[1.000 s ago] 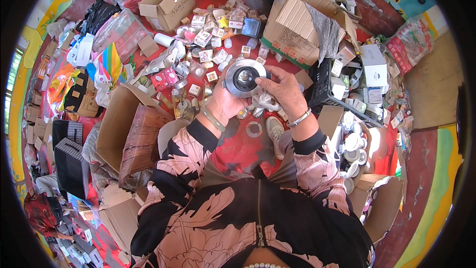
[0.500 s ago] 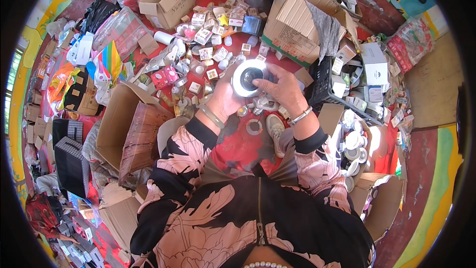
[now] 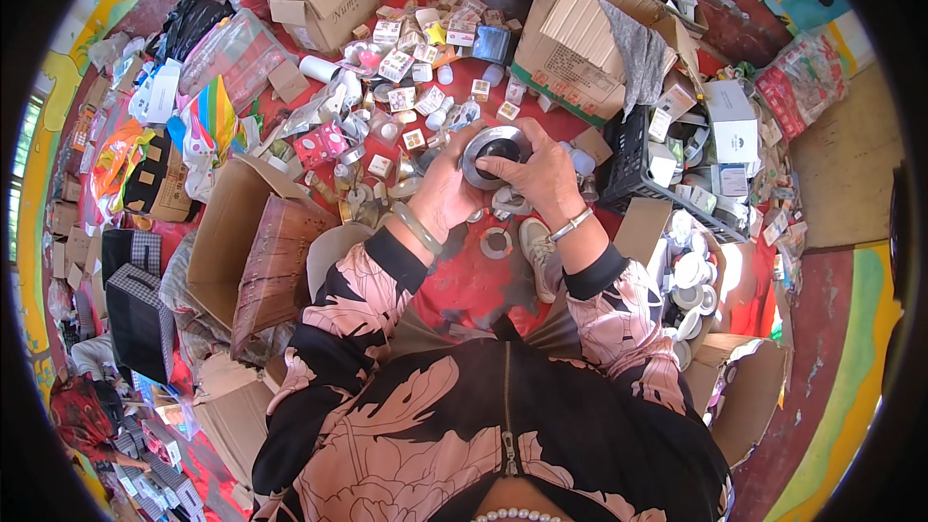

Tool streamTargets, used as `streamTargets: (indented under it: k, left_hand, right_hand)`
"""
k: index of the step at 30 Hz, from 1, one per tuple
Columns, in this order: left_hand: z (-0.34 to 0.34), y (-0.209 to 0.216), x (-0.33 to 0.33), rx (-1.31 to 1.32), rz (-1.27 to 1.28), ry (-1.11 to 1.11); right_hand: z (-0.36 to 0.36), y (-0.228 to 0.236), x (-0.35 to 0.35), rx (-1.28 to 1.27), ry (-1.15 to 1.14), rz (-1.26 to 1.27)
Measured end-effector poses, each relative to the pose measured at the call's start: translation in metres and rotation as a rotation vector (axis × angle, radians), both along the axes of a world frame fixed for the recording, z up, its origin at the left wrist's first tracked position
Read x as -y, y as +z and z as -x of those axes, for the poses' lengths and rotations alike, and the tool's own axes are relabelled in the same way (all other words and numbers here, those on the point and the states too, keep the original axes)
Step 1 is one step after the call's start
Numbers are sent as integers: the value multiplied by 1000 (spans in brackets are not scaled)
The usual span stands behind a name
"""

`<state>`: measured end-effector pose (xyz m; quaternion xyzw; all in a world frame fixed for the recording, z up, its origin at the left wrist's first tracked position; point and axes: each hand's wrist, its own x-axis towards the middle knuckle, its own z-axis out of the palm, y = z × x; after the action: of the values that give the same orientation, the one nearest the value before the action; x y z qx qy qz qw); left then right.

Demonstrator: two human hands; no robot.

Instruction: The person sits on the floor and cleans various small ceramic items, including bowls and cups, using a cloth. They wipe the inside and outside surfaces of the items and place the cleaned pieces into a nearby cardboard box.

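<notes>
Over the red floor, in front of my body, I hold a round silver-rimmed piece with a dark hollow centre [image 3: 499, 148]; it looks like a downlight fitting. My left hand [image 3: 449, 186] is closed around its left side from below. The fingers of my right hand [image 3: 549, 172] wrap its right edge, and the thumb reaches across to the dark centre. Beneath my hands lie loose clear and metallic bits and a flat grey ring [image 3: 496, 243]. Beyond them is a heap of small printed boxes [image 3: 416, 48].
Cardboard boxes stand at far left [image 3: 324, 8], far right [image 3: 570, 58] and near left [image 3: 242, 242]. A black crate [image 3: 628, 169] of boxes is on my right, beside a carton of white round parts [image 3: 688, 275]. Another person's red sleeve [image 3: 82, 416] shows at lower left.
The silver-rimmed piece has tilted and shifted slightly, so its bright glare has faded and its hollow shows. My right hand has moved a little left and downward with it.
</notes>
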<state>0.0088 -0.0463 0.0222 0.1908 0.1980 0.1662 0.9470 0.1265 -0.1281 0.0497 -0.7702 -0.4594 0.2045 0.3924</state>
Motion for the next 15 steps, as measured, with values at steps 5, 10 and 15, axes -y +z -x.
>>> streamTargets:
  k: [5,10,15]
  left_hand:
    - [4,13,-4,-117,-115,-14]
    - [18,9,-23,-66,-249,-118]
    - [9,19,-9,-79,-693,112]
  right_hand:
    - [-9,0,0,-81,70,21]
    - [-29,-17,0,-206,68,-85]
    - [-20,-23,-5,-109,-149,-188]
